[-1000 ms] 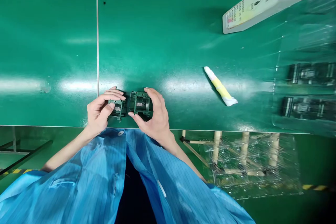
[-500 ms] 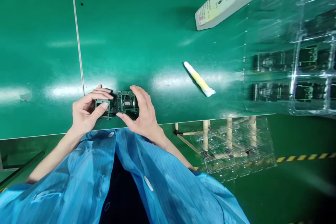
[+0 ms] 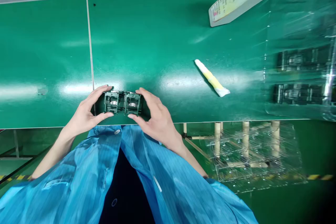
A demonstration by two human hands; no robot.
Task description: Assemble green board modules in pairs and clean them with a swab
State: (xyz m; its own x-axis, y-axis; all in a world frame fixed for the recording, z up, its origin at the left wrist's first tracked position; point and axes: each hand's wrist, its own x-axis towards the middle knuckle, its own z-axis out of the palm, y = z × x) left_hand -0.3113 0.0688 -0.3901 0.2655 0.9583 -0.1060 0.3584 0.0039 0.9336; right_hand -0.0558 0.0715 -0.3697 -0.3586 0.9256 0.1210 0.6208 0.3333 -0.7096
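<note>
Two joined circuit boards pinched thumb-to-finger; left hand grip on left board; right hand grip on right; worktop beneath.

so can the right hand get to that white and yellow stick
Probably yes: only bare green mat lies between the right hand and the stick, though that hand grips the boards.

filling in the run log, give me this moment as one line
left hand: pinches left board | right hand: pinches right board | boards: side by side over green table | nearby: white-yellow tube, clear tray
</note>
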